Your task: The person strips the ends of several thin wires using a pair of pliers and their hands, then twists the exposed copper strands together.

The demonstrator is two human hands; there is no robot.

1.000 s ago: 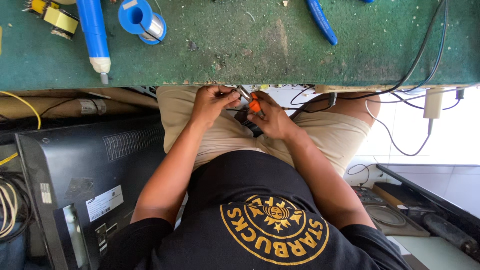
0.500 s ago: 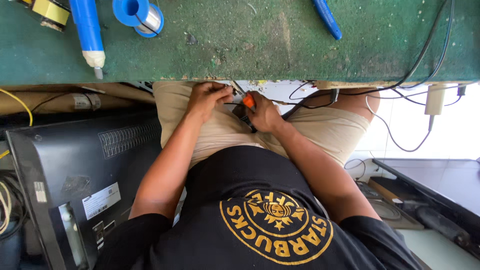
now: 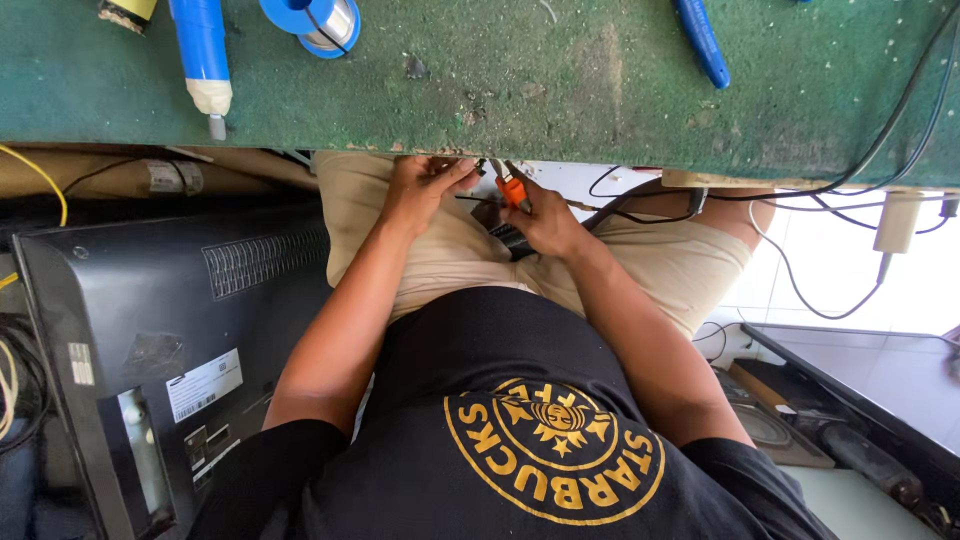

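My left hand (image 3: 425, 185) and my right hand (image 3: 548, 226) meet over my lap, just under the edge of the green-topped table (image 3: 500, 90). A small orange-handled tool (image 3: 512, 190) sits in my right hand, its tip pointing toward my left fingers. Those left fingers pinch thin wires (image 3: 478, 172) at the table edge. A dark ribbed object (image 3: 507, 236) lies on my beige shorts beneath my right hand, partly hidden by it.
On the table lie a blue-handled iron (image 3: 203, 55), a blue solder spool (image 3: 312, 20) and a blue tool (image 3: 703, 42). A black monitor back (image 3: 150, 330) stands at the left. Black cables (image 3: 850, 180) and a white adapter (image 3: 895, 220) hang at the right.
Both hands have stayed together over my lap and edged closer to the table rim. The view has shifted slightly, showing less of the tabletop.
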